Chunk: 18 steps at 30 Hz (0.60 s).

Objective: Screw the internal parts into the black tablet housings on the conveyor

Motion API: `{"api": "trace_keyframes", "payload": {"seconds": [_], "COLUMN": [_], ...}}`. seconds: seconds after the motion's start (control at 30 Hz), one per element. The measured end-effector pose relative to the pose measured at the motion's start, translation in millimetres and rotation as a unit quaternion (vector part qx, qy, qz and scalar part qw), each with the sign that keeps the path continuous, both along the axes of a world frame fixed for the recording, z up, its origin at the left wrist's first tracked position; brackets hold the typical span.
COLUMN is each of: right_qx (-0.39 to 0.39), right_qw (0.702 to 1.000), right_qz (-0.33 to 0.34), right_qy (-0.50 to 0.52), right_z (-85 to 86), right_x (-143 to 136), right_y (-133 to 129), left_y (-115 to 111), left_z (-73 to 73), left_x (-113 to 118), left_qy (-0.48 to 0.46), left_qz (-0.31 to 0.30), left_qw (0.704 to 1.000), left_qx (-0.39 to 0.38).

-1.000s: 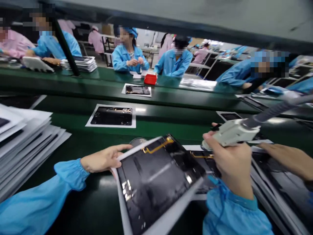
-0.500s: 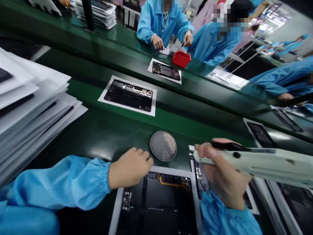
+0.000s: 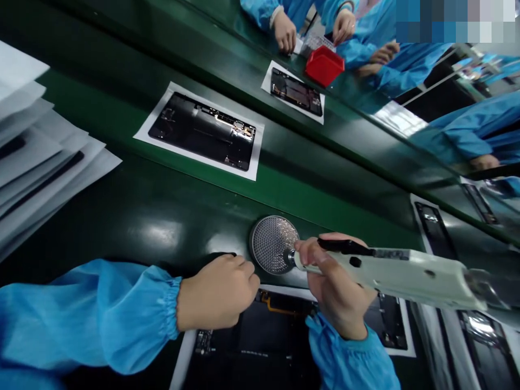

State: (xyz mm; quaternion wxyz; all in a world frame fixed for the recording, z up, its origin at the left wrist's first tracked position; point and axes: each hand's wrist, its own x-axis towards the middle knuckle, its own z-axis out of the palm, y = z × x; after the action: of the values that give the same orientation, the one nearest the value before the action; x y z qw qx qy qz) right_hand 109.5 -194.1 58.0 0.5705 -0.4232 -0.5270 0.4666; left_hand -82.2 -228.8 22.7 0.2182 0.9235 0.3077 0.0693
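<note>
My right hand [image 3: 339,292] is wrapped round a pale green electric screwdriver [image 3: 410,273] with a black lever. The driver's metal nose points left, over the right part of a round dimpled screw plate [image 3: 268,244]. Whether its tip touches the plate I cannot tell. Curled closed, my left hand [image 3: 219,292] hovers over the upper left of an opened black tablet [image 3: 264,336] on white paper. Its fingers are turned away, so anything in them is hidden. An orange flex cable [image 3: 278,307] shows near the tablet's top edge, partly behind my hands.
A paper stack [image 3: 52,162] with dark panels between sheets stands left. One opened tablet [image 3: 203,130] lies on the green belt, another [image 3: 296,92] beyond. Co-workers' hands [image 3: 284,32] work near a red bin [image 3: 324,66]. More tablets [image 3: 388,322] lie on the right.
My right hand has brought the electric screwdriver left, so its nose is now over the screw plate. My left hand remains closed by the tablet. The view has tilted down.
</note>
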Motion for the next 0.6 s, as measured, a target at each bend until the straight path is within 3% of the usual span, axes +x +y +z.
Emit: {"api": "trace_keyframes", "payload": {"seconds": [0.27, 0.47, 0.6], "right_qx": [-0.012, -0.014, -0.003], "right_qw": [0.999, 0.999, 1.0], "right_qz": [-0.019, -0.01, 0.008], "right_qy": [-0.034, -0.03, -0.016], "right_z": [-1.5, -4.0, -0.9], "right_x": [0.7, 0.5, 0.1], "right_y": [1.3, 1.9, 1.4], "left_y": [-0.6, -1.4, -6.4], "left_z": [-0.2, 2.1, -0.7], "left_x": [2.0, 1.7, 5.0], "left_qy": [0.013, -0.033, -0.076], "left_qz": [0.005, 0.045, 0.016], "left_qw": [1.0, 0.992, 0.985], "left_qx": [-0.004, 0.115, 0.156]}}
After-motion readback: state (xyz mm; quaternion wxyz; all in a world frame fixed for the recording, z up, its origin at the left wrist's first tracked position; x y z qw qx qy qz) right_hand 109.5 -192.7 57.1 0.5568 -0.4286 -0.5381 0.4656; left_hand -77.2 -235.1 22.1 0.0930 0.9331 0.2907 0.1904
